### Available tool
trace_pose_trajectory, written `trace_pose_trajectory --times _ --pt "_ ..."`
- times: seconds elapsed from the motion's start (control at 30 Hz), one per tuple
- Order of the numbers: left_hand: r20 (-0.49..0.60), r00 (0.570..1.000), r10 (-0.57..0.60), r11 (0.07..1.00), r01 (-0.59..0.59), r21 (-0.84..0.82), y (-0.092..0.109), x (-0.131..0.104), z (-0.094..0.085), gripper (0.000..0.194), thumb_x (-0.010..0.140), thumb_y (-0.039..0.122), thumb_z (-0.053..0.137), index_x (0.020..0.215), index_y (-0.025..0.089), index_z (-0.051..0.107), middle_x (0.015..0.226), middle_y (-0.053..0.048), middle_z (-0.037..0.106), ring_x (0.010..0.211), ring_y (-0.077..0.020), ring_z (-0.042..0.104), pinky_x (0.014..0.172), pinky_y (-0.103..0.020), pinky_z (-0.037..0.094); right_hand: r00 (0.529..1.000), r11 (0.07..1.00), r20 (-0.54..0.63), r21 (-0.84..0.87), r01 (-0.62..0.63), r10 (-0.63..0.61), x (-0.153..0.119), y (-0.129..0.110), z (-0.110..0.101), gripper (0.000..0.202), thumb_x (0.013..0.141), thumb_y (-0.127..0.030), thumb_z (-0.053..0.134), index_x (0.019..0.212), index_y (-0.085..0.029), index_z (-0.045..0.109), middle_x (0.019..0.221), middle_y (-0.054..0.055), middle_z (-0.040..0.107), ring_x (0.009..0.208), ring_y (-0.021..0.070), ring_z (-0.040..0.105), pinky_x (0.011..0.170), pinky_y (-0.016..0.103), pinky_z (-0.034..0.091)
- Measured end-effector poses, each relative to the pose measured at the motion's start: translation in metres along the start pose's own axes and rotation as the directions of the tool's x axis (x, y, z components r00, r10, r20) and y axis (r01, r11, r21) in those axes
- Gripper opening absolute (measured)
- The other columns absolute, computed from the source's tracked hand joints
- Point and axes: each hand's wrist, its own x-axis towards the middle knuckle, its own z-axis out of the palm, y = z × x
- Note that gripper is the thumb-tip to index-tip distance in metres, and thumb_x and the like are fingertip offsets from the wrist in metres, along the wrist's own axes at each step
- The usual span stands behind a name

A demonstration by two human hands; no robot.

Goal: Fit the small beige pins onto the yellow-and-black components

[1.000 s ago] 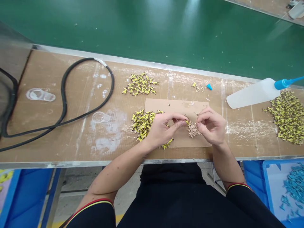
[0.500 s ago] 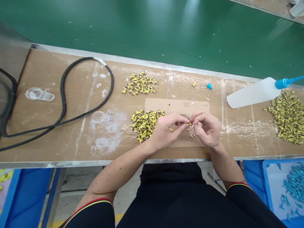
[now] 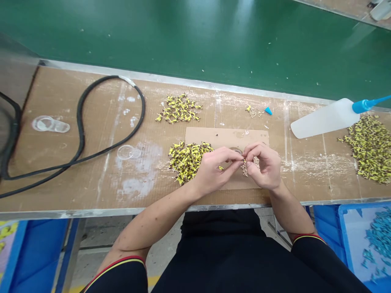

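Note:
Fingertip to fingertip, my left hand (image 3: 215, 167) and my right hand (image 3: 264, 165) meet in a pinch above a cardboard sheet (image 3: 227, 136). Between the fingertips is a tiny piece, mostly hidden; a yellow part showed there a moment ago. Under my hands lies a small heap of pale beige bits (image 3: 255, 162), partly covered by the right fingers. The rim of a small round dish (image 3: 236, 149) shows behind the fingertips. A pile of small yellow-and-dark-brown pieces (image 3: 186, 160) sits just left of my left hand.
Farther back lies a smaller yellow pile (image 3: 180, 109). At right are a white squeeze bottle (image 3: 325, 118) with a blue nozzle and a large yellow pile (image 3: 372, 150). A blue cap (image 3: 268, 110) lies behind the sheet. A black cable (image 3: 81, 110) loops at left. Blue bins (image 3: 343, 236) stand below the table.
Both hands stay together in nearly the same place. The right fingers have shifted slightly left, and the yellow bit between the fingertips is now less visible.

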Motion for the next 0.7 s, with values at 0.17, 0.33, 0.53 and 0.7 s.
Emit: trace_pose_trajectory --times 0.17,0.33,0.53,0.7 --pt "-0.058 0.994 0.098 0.995 -0.096 0.024 -0.0006 -0.0028 0.0035 0.009 0.089 0.008 0.072 0.088 0.017 0.069 0.083 -0.004 0.078 0.079 -0.0127 0.076 0.074 -0.022 0.06 1.0 0.997 -0.005 0.077 -0.008 0.009 -0.0007 0.0011 0.0019 0.012 0.076 -0.011 0.059 0.077 -0.023 0.056 0.083 0.003 0.067 0.069 0.0159 0.06 0.059 0.03 0.049" --pt "-0.101 0.981 0.166 0.985 -0.159 0.069 -0.0017 -0.0057 0.0066 0.014 0.086 0.005 0.073 0.091 0.017 0.067 0.084 -0.005 0.078 0.079 -0.0139 0.076 0.074 -0.023 0.062 1.0 0.982 0.017 0.19 -0.02 0.017 -0.0007 0.0001 0.0034 0.015 0.077 -0.008 0.059 0.077 -0.023 0.055 0.084 0.002 0.065 0.07 0.0143 0.06 0.059 0.029 0.048" --pt "-0.106 0.964 0.244 0.962 -0.226 0.155 0.0005 -0.0076 0.007 0.018 0.085 0.003 0.073 0.094 0.017 0.066 0.083 -0.004 0.078 0.076 -0.0138 0.075 0.073 -0.025 0.062 0.999 0.968 0.047 0.25 -0.025 0.013 0.0001 -0.002 0.0045 0.017 0.077 -0.006 0.056 0.077 -0.022 0.052 0.084 0.002 0.062 0.075 0.0143 0.062 0.058 0.027 0.047" --pt "-0.087 0.942 0.324 0.919 -0.292 0.264 0.0022 -0.0081 0.0057 0.016 0.086 0.004 0.072 0.093 0.017 0.065 0.082 -0.004 0.077 0.076 -0.0143 0.074 0.072 -0.025 0.062 0.998 0.975 0.062 0.223 -0.021 0.008 -0.0007 -0.0024 0.0041 0.018 0.077 -0.006 0.056 0.078 -0.023 0.05 0.086 0.002 0.063 0.075 0.0138 0.061 0.061 0.028 0.048"
